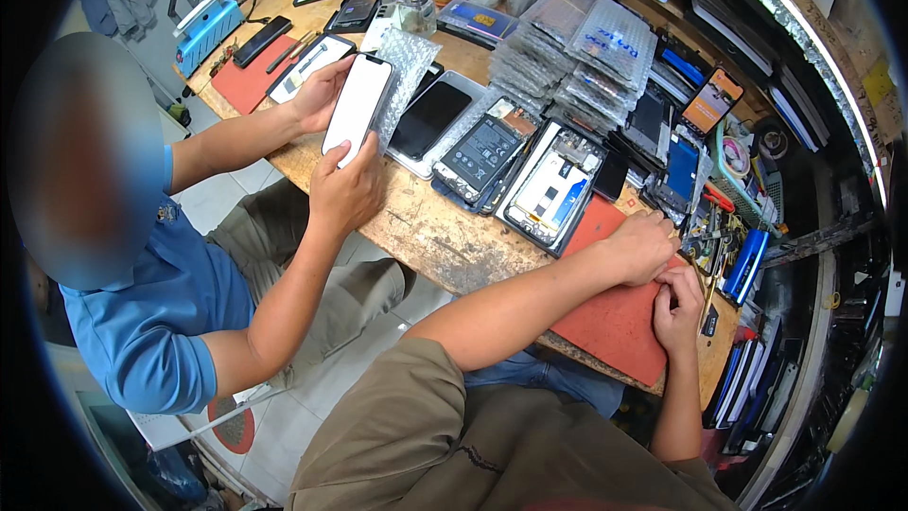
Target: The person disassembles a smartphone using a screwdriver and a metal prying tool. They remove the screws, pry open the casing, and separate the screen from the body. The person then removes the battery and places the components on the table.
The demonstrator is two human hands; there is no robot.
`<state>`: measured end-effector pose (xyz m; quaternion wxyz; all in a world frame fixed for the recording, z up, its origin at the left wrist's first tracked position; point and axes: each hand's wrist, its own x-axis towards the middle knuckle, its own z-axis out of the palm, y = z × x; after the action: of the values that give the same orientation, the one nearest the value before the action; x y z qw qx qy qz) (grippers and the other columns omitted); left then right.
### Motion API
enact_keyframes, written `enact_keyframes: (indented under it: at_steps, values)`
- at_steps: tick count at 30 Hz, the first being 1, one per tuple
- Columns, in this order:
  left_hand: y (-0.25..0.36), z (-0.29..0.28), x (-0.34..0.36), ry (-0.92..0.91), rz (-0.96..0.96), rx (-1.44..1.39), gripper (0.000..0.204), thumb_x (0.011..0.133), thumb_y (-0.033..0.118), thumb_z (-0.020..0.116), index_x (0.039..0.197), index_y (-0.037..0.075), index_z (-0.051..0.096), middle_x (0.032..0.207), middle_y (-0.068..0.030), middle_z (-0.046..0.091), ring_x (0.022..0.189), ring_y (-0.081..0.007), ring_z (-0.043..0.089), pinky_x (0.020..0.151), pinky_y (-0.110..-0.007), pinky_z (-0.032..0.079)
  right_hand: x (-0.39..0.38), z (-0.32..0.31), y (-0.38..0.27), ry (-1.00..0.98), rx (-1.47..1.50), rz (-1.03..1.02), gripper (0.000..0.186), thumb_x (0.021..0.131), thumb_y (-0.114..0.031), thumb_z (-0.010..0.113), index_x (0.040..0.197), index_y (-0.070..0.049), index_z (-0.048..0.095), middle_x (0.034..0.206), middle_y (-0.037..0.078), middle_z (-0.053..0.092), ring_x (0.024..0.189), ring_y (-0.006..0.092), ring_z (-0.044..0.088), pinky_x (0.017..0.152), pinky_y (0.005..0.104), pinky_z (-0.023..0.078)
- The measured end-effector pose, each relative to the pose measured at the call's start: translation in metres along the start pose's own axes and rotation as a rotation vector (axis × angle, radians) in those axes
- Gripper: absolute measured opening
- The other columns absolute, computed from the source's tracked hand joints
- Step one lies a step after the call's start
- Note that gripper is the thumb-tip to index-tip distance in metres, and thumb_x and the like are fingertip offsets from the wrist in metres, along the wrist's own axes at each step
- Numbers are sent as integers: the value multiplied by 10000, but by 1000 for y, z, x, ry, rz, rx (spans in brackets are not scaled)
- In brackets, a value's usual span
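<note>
My left hand (641, 251) rests over the right part of a red mat (601, 331), fingers bent and closed; what they hold, if anything, is hidden. Just below it, my right hand (676, 308) lies curled at the mat's edge, also closed on something I cannot make out. Small tools (709, 246) lie beside both hands. Left of them sit an opened device with exposed insides (549, 191), a phone showing its battery (480, 156) and a small black phone (612, 173).
A co-worker in a blue shirt (151, 322) sits at left, holding a white-screened phone (357, 99). Bubble-wrap pouches (601, 47) are stacked at the back. A lit phone (711, 99) stands by a green basket (766, 194). The wooden bench's edge (407, 241) runs diagonally.
</note>
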<state>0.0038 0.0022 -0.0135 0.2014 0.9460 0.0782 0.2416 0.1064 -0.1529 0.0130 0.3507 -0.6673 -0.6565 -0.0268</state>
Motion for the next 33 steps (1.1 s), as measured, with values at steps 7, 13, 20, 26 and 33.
enact_keyframes:
  at_steps: [7,13,20,26,33]
  values:
    - [-3,1,2,32,6,22,312,848,252,759,1051,16,750,1058,-190,700,1050,-351,663,882,-475,555,-3,4,2,4,16,13,178,821,128,581,929,17,669,891,149,615,739,286,613,639,367,484]
    - [-3,-1,3,3,14,47,307,859,253,745,1054,16,746,1063,-186,703,1057,-356,664,892,-477,556,-3,2,0,0,-56,-77,179,777,121,605,899,5,666,822,155,596,708,320,575,622,413,454]
    - [-1,-24,7,-61,-7,30,310,893,255,725,1077,5,723,1013,-192,720,1008,-363,710,892,-487,562,-21,-17,-18,85,-170,-183,193,770,91,637,933,-6,670,820,147,625,758,338,592,727,435,436]
    - [14,-108,-20,555,46,-390,233,953,187,719,1127,32,701,968,-143,692,907,-320,697,827,-425,556,-67,-56,-18,91,-264,-44,184,778,80,652,938,-7,679,835,142,637,787,339,603,767,437,438]
    - [-7,-138,-137,449,-567,135,519,910,273,764,1329,9,609,1242,-204,596,1187,-377,562,1024,-477,447,-121,-70,0,205,-193,179,133,856,89,610,948,16,674,897,167,643,859,350,615,763,433,470]
